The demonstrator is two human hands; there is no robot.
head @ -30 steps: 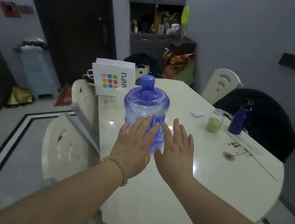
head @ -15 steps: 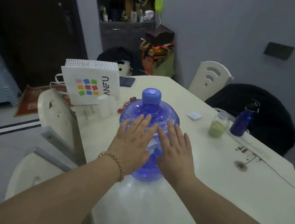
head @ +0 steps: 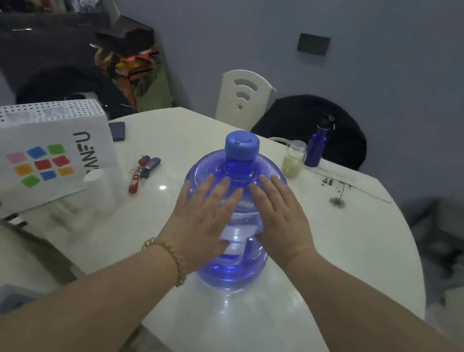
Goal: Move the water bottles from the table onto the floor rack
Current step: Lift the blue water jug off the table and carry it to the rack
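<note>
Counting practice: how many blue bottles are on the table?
2: large water bottle mid-table; small metal bottle at far edge, beside the jar; the box might hide more.

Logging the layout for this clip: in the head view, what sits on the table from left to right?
white box, keys, large blue water jug, glass jar, blue metal bottle

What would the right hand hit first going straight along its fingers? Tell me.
Probably the neck of the water bottle, just under its cap: the right hand points up-left across the bottle's shoulder. Depth is unclear.
</note>
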